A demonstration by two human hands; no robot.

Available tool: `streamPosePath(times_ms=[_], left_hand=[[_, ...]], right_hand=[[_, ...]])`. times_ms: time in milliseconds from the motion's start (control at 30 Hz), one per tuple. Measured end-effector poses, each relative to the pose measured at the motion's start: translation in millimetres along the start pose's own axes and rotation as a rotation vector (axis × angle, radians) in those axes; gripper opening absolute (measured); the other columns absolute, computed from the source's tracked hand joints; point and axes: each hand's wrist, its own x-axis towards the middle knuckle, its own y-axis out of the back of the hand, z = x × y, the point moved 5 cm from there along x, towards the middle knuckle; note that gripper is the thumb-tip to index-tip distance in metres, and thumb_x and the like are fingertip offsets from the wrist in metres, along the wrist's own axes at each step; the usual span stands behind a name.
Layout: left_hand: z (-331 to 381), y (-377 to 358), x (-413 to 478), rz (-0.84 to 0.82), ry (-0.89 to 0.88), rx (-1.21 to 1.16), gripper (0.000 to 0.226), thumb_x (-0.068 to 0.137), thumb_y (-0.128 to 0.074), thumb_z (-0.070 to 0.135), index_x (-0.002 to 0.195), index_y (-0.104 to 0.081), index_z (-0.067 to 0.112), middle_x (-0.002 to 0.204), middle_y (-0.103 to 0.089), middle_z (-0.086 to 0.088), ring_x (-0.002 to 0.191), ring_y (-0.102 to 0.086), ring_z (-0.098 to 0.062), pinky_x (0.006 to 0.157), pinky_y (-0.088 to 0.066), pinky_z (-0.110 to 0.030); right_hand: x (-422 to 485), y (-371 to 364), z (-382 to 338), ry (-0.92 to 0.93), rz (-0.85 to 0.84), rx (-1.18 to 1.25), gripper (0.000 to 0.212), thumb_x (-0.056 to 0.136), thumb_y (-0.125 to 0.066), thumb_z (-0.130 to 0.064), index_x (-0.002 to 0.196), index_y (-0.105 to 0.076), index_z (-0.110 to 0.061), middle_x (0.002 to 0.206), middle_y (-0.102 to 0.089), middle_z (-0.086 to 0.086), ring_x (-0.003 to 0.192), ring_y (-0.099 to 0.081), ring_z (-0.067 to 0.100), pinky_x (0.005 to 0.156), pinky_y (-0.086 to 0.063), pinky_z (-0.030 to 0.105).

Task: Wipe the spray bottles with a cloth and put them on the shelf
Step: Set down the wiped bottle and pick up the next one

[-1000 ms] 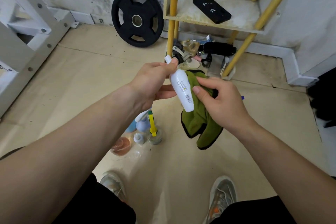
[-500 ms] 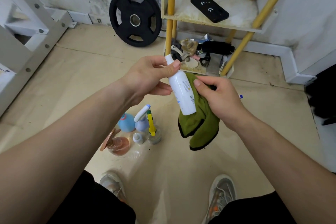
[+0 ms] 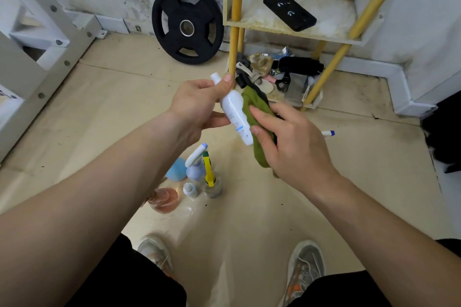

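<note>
My left hand (image 3: 197,104) grips the neck of a white spray bottle (image 3: 235,112), held tilted in mid-air with its cap up and to the left. My right hand (image 3: 294,147) holds a green cloth (image 3: 257,127) wrapped against the bottle's right side, thumb and fingers pressing it on. On the floor below stand several more bottles: a blue one (image 3: 177,171), a pale one with a white trigger (image 3: 195,164), one with a yellow trigger (image 3: 210,179), a small clear one (image 3: 190,189) and a pink one (image 3: 164,200). The yellow-legged shelf (image 3: 324,30) stands ahead.
A black phone case (image 3: 289,11) lies on the shelf board. Clutter fills the shelf's bottom level (image 3: 279,75). A black weight plate (image 3: 187,23) leans on the wall. A white rack (image 3: 37,40) stands left. A marker (image 3: 328,133) lies on the floor. My shoes (image 3: 305,264) are below.
The cloth has slid up the bottle's right side and my right hand has shifted lower and outward. The bottle has turned so its barcode label no longer faces me.
</note>
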Motion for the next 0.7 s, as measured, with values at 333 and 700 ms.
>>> streamPosePath(times_ms=[333,700], left_hand=[[-3,-19,0,-0.136,-0.017,0.052,0.031,0.095,-0.067,0.036,0.113,-0.066,0.011,0.106,-0.073,-0.009,0.083,-0.074,-0.030,0.080,-0.063,-0.037],[-4,-21,-7,-0.104,-0.043,0.033,0.032,0.095,-0.067,0.033,0.113,-0.066,0.007,0.095,-0.069,-0.003,0.067,-0.070,-0.022,0.072,-0.062,-0.032]], right_hand=[[14,-3,27,-0.418,-0.060,0.370,0.029,0.102,-0.059,-0.027,0.124,-0.072,-0.013,0.103,-0.074,-0.002,0.096,-0.064,0.017,0.085,-0.052,0.034],[16,2,10,-0.255,0.111,0.227,0.037,0.104,-0.051,-0.031,0.136,-0.065,-0.019,0.096,-0.056,-0.006,0.088,-0.058,0.019,0.073,-0.046,0.035]])
